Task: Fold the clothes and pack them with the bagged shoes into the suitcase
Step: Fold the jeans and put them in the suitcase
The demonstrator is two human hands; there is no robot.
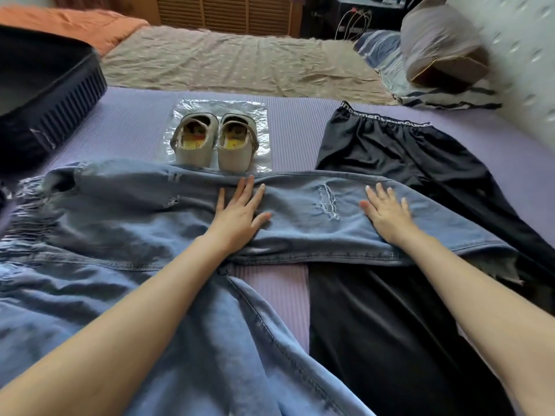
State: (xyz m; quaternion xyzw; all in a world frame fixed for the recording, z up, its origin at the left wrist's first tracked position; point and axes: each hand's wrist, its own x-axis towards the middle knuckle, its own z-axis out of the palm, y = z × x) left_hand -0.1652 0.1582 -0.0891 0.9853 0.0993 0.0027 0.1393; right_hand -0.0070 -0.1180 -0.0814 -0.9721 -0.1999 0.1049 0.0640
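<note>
Purple mat [120, 130] under everything. Jeans [120, 211] spread across the near side, one leg laid sideways from left to right, its end over the black pants [390, 151] on the right. Suitcase [45, 85] at far left, apart from the clothes. Clear bag [186, 106] flat at far centre, with shoes [195, 154] standing on top, not yet inside. Left hand [240, 214] and right hand [387, 214] flat on the sideways leg, fingers straight and a little apart, pressing, gripping nothing. Likely risk: dragging the pants along while folding the jeans, because of the overlap; also pushing denim into the shoes, just beside its far edge.
</note>
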